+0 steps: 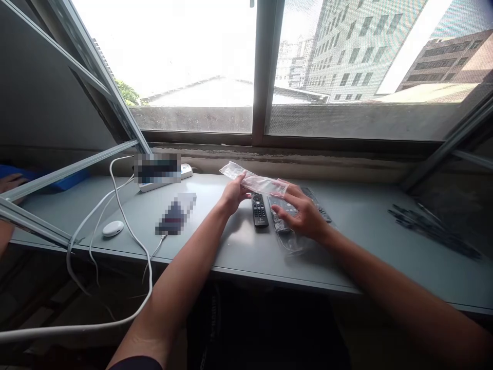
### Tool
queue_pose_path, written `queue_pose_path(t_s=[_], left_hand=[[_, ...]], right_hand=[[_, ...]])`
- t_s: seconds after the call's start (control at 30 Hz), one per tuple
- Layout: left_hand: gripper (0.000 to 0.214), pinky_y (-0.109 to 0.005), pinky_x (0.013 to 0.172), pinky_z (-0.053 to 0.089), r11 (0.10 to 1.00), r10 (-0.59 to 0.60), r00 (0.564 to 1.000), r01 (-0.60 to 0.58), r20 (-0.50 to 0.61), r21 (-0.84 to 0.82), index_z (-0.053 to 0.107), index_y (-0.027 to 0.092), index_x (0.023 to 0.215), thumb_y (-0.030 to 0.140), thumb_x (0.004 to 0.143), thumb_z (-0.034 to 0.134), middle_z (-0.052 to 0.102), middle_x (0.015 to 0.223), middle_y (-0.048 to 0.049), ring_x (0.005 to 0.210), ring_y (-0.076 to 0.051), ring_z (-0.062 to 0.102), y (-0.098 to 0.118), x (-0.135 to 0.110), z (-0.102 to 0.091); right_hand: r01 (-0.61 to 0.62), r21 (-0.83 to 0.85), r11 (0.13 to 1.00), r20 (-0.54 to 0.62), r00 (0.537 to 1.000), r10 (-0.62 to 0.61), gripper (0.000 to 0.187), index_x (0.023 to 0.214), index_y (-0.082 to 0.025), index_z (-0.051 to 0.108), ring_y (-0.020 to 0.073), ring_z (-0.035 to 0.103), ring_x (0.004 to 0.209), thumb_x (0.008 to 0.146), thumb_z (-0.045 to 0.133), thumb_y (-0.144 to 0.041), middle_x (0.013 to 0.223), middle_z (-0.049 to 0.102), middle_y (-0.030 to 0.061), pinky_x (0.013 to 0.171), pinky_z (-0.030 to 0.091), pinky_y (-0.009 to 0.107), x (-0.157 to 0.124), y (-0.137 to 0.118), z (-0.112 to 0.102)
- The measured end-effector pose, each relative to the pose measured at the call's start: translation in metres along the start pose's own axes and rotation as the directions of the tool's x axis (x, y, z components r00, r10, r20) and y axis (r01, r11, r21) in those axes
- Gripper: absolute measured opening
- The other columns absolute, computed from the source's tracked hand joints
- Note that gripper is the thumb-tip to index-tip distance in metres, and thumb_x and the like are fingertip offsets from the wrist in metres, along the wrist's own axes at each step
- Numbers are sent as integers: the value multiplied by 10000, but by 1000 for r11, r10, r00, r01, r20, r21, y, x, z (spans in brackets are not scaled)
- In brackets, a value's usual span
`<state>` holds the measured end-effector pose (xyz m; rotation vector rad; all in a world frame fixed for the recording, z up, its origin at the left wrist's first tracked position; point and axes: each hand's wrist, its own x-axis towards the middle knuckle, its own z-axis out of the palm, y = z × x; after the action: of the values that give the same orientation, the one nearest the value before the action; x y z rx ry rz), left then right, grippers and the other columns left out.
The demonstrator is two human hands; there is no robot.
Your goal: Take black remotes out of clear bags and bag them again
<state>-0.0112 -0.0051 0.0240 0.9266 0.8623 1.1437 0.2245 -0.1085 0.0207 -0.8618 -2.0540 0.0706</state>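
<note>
A clear plastic sleeve (pixel 264 184), long and narrow, is stretched between my hands above the table. My left hand (pixel 232 196) pinches it near its left end, thumb on top. At the other end, my right hand (pixel 304 210) has the sleeve's edge between its fingers, while its thumb stands apart below. Beneath the sleeve a black remote control (pixel 259 211) lies on the table, buttons up, its top end partly covered. Under my right hand rest several dark items in clear plastic wrapping (pixel 285 237), partly hidden by the hand.
A grey table (pixel 239 252) runs along the window. On its left are a power strip (pixel 187 170), white cables (pixel 115 190), a round white object (pixel 113 228) and a blurred-out phone-like item (pixel 175 218). Dark slim items (pixel 431 228) lie right. Another person's hand (pixel 13 182) is far left.
</note>
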Motion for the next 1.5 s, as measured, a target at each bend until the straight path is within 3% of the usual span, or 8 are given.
queue_pose_path(t_s=[0.13, 0.23, 0.4, 0.6, 0.77, 1.0, 1.27, 1.5], left_hand=[[394, -230, 559, 518, 999, 1, 996, -4, 89, 38, 853, 153, 1137, 502, 1078, 680, 857, 1131, -147, 784, -167, 739, -1, -1, -1], [434, -258, 602, 541, 998, -5, 989, -5, 148, 64, 860, 158, 1167, 544, 1059, 693, 860, 1154, -155, 834, -195, 760, -3, -2, -1], [459, -263, 519, 408, 996, 45, 994, -52, 96, 67, 843, 176, 1165, 593, 1031, 704, 863, 1157, -161, 884, -219, 795, -6, 5, -5], [458, -262, 461, 249, 996, 71, 996, -73, 52, 41, 822, 180, 1139, 608, 1028, 703, 858, 1158, -155, 857, -192, 791, -9, 9, -7], [491, -258, 454, 256, 996, 49, 993, -57, 107, 70, 849, 197, 1129, 653, 1005, 716, 858, 1083, -145, 891, -212, 801, -11, 8, -6], [487, -262, 455, 287, 997, 57, 992, -62, 114, 39, 854, 192, 1180, 627, 1019, 703, 856, 1154, -150, 849, -187, 749, -12, 7, -6], [513, -246, 516, 302, 999, 41, 994, -39, 106, -21, 830, 183, 1295, 581, 1058, 609, 854, 1254, -166, 1052, -240, 773, -8, 4, -8], [465, -242, 528, 359, 998, 7, 984, 5, 177, -69, 782, 192, 1400, 494, 1067, 661, 827, 1372, -155, 945, -196, 758, -9, -5, 2]], right_hand=[[-28, 8, 1000, 18, 999, 28, 510, 1600, -260, 722, 398, 589, 1590, 1109, 725, -402, 1571, 739, 157, 1279, 535, 650, -3, 2, 2], [-46, 15, 999, 10, 999, 46, 511, 1591, -274, 742, 399, 560, 1623, 1096, 749, -401, 1591, 734, 149, 1296, 517, 660, -5, 6, 4], [-35, 46, 998, -13, 999, 36, 364, 1437, -302, 855, 389, 541, 1642, 1088, 765, -361, 1641, 702, 124, 1313, 507, 645, -6, 7, 5], [-59, 36, 998, -20, 998, 60, 417, 1483, -285, 826, 394, 574, 1614, 1083, 770, -388, 1609, 726, 133, 1288, 532, 650, -7, 8, 4], [-112, 22, 993, 0, 994, 112, 569, 1632, -295, 715, 386, 632, 1564, 1081, 769, -425, 1661, 685, 138, 1284, 539, 640, -9, 9, 4], [-70, 59, 996, 1, 998, 70, 342, 1396, -319, 882, 399, 552, 1635, 1078, 769, -376, 1657, 694, 83, 1325, 495, 669, -7, 4, 4], [-65, 52, 997, -7, 998, 65, 434, 1493, -289, 826, 406, 604, 1590, 1075, 777, -394, 1552, 770, 111, 1294, 537, 649, -7, 6, 5], [-28, 73, 997, 42, 999, 25, 418, 1486, -355, 830, 427, 601, 1588, 1075, 763, -389, 1726, 632, 53, 1307, 520, 661, -1, -2, 11]])
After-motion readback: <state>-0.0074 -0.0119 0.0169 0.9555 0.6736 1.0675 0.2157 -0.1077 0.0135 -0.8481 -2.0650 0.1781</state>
